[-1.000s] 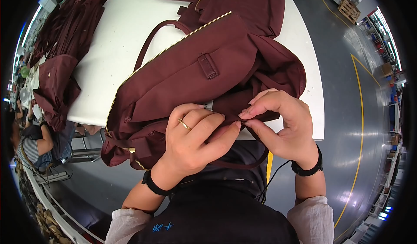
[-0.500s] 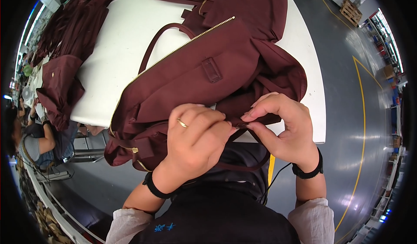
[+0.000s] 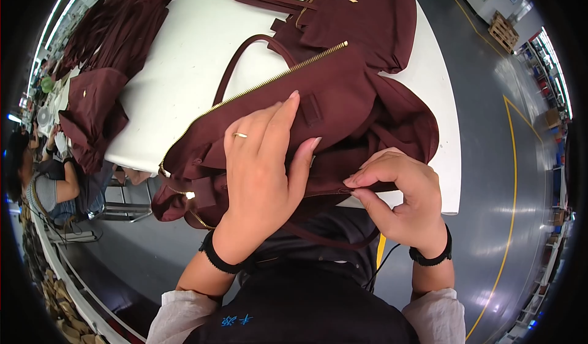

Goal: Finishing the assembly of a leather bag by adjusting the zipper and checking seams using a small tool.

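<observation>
A maroon fabric handbag [image 3: 343, 93] lies unzipped at the near edge of the table, its opening spread toward me. Brass zipper teeth [image 3: 263, 90] run along its far edge, and a gold zipper slider [image 3: 190, 195] shows at the left end. My left hand [image 3: 260, 160] rests over the bag's inner side, fingers stretched and apart, holding nothing. With thumb and fingertips, my right hand [image 3: 401, 191] pinches the near rim of the bag, where a zipper edge runs. A small stitched rectangular tab [image 3: 313, 109] sits on the lining just past my left fingertips.
A second maroon handbag [image 3: 361, 25] lies at the back of the white table [image 3: 177, 56]. Piled maroon fabric pieces [image 3: 122, 31] cover the left side. Another person [image 3: 52, 185] sits at far left. Beyond the table's right edge is a grey floor with a yellow line [image 3: 513, 178].
My left hand has let go of the near rim, opened, and moved up over the bag's inside. My right hand keeps its pinch. The view has shifted slightly.
</observation>
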`<state>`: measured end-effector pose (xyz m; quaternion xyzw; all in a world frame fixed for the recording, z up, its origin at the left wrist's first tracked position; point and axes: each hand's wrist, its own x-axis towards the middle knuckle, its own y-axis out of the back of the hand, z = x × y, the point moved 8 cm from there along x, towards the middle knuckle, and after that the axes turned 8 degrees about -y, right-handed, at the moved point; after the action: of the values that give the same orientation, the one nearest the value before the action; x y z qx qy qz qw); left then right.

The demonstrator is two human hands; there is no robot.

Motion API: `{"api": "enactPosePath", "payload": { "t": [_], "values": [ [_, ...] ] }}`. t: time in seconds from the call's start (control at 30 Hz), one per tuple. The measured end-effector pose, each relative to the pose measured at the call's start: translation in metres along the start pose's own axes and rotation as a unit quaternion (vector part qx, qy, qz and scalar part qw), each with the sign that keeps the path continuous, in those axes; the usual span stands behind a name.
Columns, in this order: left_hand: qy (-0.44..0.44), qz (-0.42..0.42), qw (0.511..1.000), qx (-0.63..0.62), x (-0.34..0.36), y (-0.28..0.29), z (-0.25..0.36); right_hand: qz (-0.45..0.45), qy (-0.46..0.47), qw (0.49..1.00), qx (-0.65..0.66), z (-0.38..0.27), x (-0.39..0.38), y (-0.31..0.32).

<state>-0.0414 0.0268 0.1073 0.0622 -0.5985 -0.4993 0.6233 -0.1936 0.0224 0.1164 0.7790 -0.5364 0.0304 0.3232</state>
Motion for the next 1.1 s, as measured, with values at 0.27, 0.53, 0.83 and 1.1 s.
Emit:
{"api": "enactPosePath", "payload": {
  "t": [0.27, 0.53, 0.83, 1.1],
  "values": [
    [0.012, -0.023, 0.998, -0.064, 0.001, -0.001, -0.004, 0.003, -0.012, 1.000, 0.000, -0.003, 0.000, -0.003],
    [0.001, 0.011, 0.997, -0.074, -0.003, 0.004, -0.005, 0.000, -0.021, 1.000, 0.001, 0.000, 0.003, -0.003],
    [-0.011, 0.041, 0.996, -0.080, -0.006, 0.007, -0.005, -0.016, -0.030, 0.999, -0.010, -0.001, 0.005, -0.006],
    [-0.072, 0.058, 0.994, -0.051, -0.006, 0.008, 0.009, 0.022, -0.088, 0.994, 0.054, 0.001, 0.007, -0.001]
  ]
}}
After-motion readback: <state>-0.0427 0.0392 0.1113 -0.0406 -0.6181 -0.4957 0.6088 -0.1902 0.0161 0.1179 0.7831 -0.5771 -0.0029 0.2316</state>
